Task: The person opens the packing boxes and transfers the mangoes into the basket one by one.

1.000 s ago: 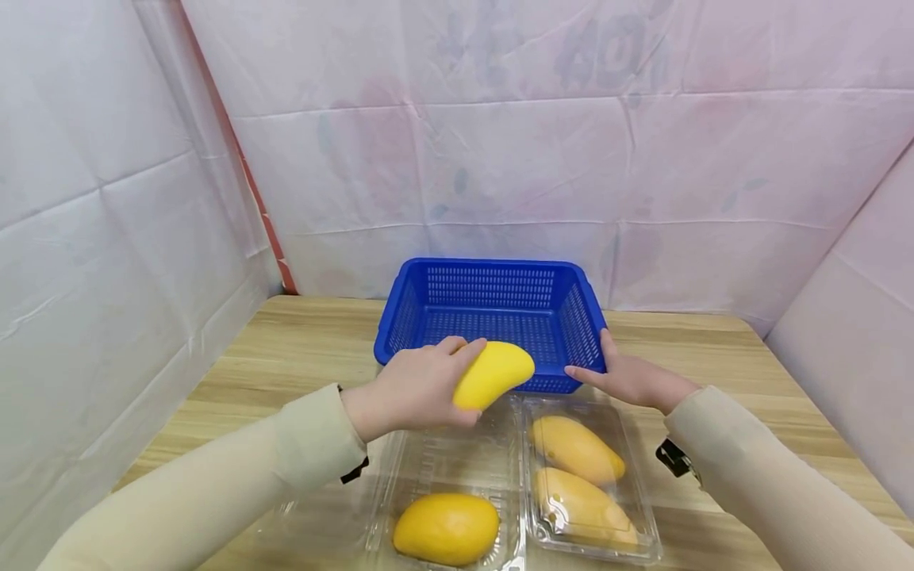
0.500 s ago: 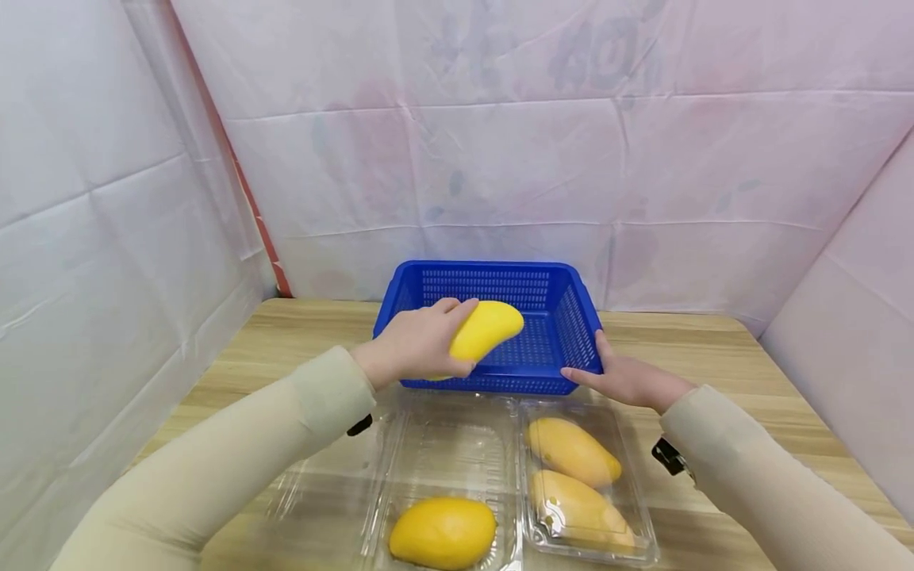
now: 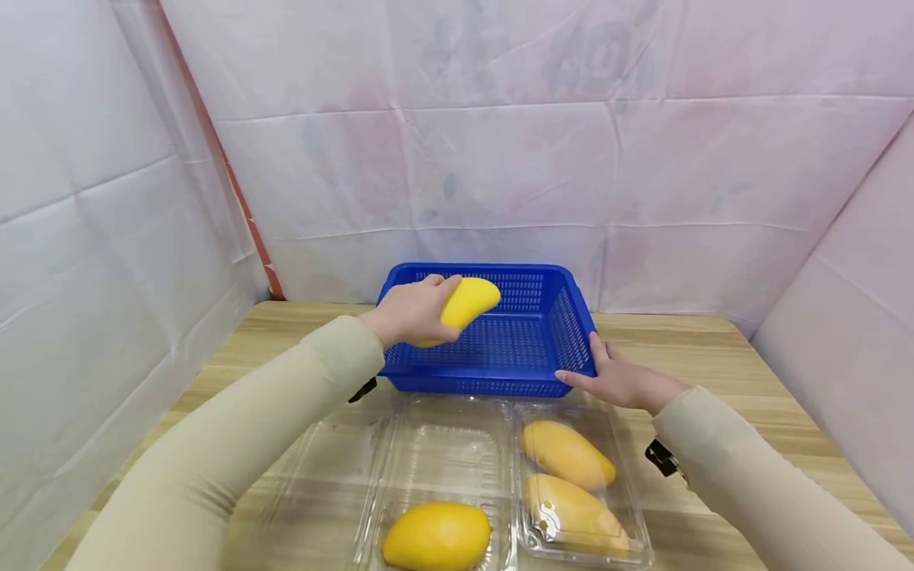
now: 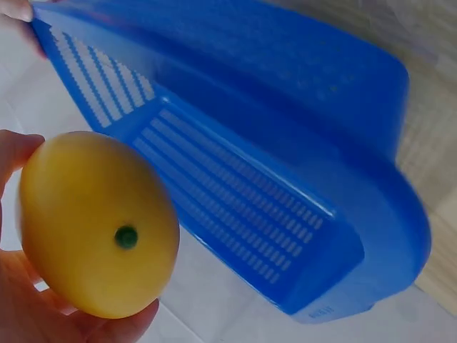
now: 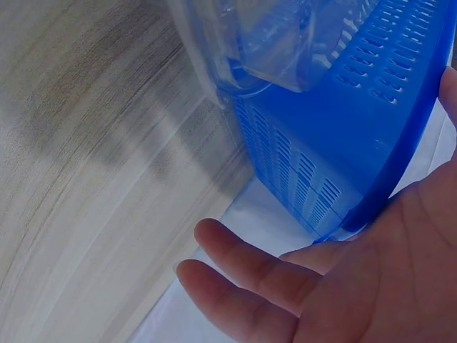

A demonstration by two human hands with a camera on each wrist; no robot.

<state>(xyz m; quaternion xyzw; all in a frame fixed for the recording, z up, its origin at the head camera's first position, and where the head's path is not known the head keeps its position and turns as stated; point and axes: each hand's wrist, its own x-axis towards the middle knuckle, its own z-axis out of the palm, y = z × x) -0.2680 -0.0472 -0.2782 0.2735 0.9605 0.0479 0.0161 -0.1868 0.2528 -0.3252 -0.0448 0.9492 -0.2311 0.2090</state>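
1. We see the left hand (image 3: 414, 312) wrapped firmly round a yellow mango (image 3: 469, 303), thumb and fingers pressing its sides; the left wrist view shows its green spot (image 4: 126, 237).
2. That mango is over the left part of the blue basket (image 3: 485, 385), which stands towards the middle of the back edge of the table (image 3: 714, 357).
3. At the basket's front right corner we find the right hand (image 3: 624, 381) spread, thumb touching the front rim, two fingers loosely extended and apart from it.
4. Nearer the table's front edge, we see an open clear tray (image 3: 450, 452) with one mango (image 3: 437, 535).
5. Just right of it, a clear box (image 3: 621, 492) holds two paler mangoes (image 3: 567, 454).
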